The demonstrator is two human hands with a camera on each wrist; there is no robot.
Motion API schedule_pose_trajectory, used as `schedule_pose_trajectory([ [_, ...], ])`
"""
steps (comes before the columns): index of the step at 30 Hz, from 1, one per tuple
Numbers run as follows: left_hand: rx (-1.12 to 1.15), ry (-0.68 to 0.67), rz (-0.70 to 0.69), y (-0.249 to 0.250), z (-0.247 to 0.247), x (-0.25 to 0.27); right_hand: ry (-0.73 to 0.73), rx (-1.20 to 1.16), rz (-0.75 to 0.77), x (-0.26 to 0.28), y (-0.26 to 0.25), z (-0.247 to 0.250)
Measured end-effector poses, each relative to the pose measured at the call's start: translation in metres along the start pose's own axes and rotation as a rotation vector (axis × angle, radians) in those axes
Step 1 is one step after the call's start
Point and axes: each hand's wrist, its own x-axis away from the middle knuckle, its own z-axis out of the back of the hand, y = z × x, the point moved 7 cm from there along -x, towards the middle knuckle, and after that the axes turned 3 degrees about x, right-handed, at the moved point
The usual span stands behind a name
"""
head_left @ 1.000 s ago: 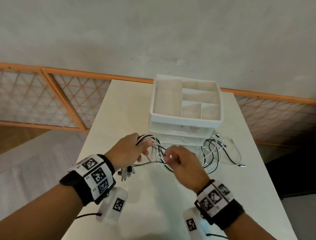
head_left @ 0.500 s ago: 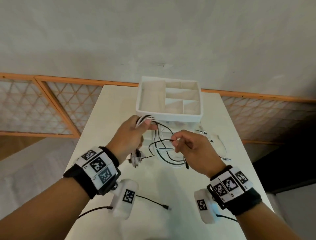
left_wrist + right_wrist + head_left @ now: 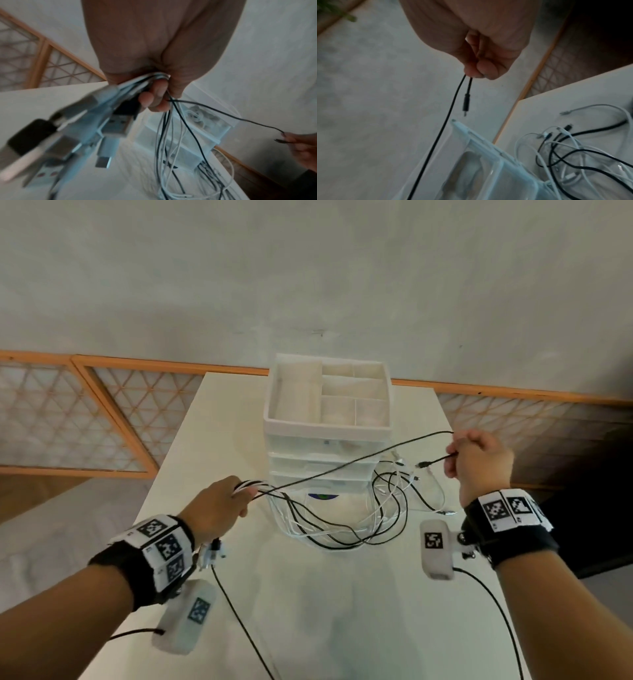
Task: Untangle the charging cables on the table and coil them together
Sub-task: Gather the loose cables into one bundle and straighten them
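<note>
The right hand (image 3: 479, 463) has swung out to the right since a moment ago, drawing one black cable (image 3: 342, 470) taut from the left hand (image 3: 219, 508), pinched just behind its small plug (image 3: 466, 102). Only the left wrist view shows the USB plugs (image 3: 118, 125) fanning from the left fist, which grips the black and white charging cables (image 3: 342, 529); their loops lie on the table (image 3: 342, 611) before the drawer organizer (image 3: 329, 419), its five top compartments bare.

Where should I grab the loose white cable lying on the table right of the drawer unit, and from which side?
Probably pinch the white cable just behind its free plug end, coming from above on the right. That end lies apart from the tangle, while its other stretch dives under the black loops. The right hand pinches a black cable.
</note>
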Motion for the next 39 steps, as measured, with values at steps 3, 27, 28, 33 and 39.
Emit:
schedule_pose_trajectory([
  [3,-0.040,0.020,0.043,-0.006,0.012,0.003,0.146,0.112,-0.080,-0.014,0.023,0.018],
  [27,0.437,-0.178,-0.084,0.045,-0.007,0.024,-0.169,0.620,0.402,0.033,-0.035,-0.046],
  [28,0.435,-0.176,-0.071,0.041,-0.006,0.023,-0.215,0.680,0.385,0.033,-0.027,-0.047],
  [33,0.145,-0.183,-0.200,0.063,-0.002,0.029,-0.659,0.712,0.560,0.088,-0.021,-0.085],
  [39,0.111,-0.199,-0.482,0.130,0.000,0.058,-0.911,0.425,0.630,0.167,-0.015,-0.137],
])
